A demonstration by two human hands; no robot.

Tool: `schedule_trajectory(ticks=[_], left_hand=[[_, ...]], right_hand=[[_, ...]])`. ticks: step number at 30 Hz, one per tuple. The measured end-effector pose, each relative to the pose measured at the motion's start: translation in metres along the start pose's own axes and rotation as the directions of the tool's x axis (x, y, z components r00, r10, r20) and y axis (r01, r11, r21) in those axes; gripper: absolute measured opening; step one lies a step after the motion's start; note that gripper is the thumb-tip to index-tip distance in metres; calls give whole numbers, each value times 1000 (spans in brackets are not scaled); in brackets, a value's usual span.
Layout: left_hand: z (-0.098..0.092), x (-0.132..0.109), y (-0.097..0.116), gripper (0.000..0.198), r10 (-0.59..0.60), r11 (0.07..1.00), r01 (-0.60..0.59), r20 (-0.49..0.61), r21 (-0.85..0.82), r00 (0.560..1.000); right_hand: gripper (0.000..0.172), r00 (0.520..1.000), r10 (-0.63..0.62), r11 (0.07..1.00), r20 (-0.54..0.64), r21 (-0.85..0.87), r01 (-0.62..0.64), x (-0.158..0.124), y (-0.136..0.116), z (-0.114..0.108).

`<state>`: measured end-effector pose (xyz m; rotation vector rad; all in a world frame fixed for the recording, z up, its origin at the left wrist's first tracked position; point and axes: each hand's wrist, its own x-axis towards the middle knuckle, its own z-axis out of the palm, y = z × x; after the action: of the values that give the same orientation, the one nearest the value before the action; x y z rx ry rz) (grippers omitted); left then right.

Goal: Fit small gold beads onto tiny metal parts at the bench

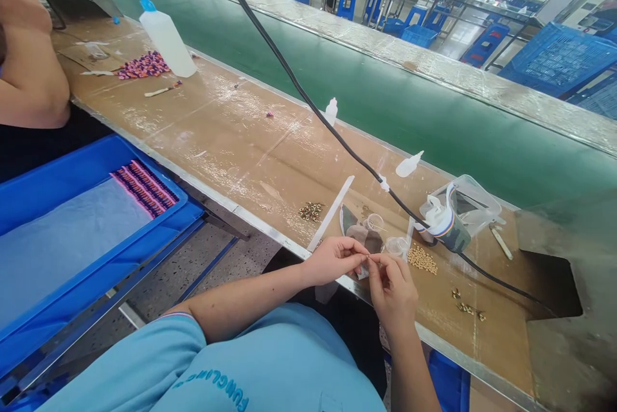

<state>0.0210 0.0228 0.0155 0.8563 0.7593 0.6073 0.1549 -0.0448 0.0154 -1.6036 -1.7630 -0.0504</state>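
Left hand (336, 260) and right hand (394, 278) meet at the near edge of a brown bench (226, 142), both closed in a tight pinch on a tiny piece (369, 258) too small to identify. Golden rounds (423, 259) cluster just right of the right hand, brass-coloured bits (311, 211) lie farther left, and a clear plastic box (483, 206) rests at far right

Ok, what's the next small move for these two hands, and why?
I'd probably hold the left hand steady and make a slight adjustment with the right hand: they meet closely, appearing to pinch a tiny piece too small to identify, so a larger movement might drop it.
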Motion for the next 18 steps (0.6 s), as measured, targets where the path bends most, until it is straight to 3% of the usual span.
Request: schedule_trajectory(ticks=[10,18], left_hand=[[-3,0,10,34,-36,999,35,73,10,997],[-3,0,4,32,-28,999,26,52,39,998]], right_hand=[[10,984,-162,984,-70,-87,156,-4,4,4],[10,995,-20,999,-93,39,24,-8,4,6]])
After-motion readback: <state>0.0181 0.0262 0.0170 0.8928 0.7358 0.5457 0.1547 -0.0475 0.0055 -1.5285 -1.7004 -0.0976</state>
